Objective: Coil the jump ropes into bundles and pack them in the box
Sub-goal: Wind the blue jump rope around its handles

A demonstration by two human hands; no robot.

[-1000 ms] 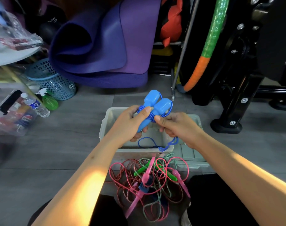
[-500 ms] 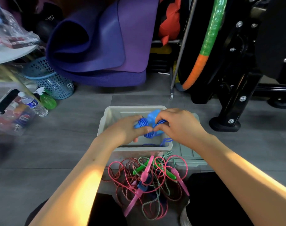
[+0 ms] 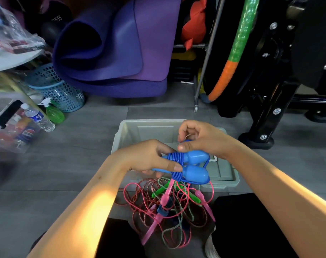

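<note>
A blue jump rope (image 3: 192, 166) has its two fat handles side by side and its cord wound round them. My left hand (image 3: 149, 158) grips the handles' thin ends, thumb on the wound cord. My right hand (image 3: 201, 139) pinches the blue cord just above the upper handle. Both hands hover over the near edge of a grey plastic box (image 3: 138, 129) on the floor. A tangle of pink, red and green jump ropes (image 3: 169, 205) lies on the floor between my knees.
The box's grey lid (image 3: 223, 174) lies to its right. Rolled purple mats (image 3: 110, 53) lean behind. A blue basket (image 3: 56, 90), bottles (image 3: 39, 118) and a clear bin stand at left. A black machine base (image 3: 257, 140) and a green-orange hoop (image 3: 236, 49) are at right.
The blue bundle came down from chest height toward the box. The handles turned from upright to lying sideways, and my right hand shifted to the cord above them.
</note>
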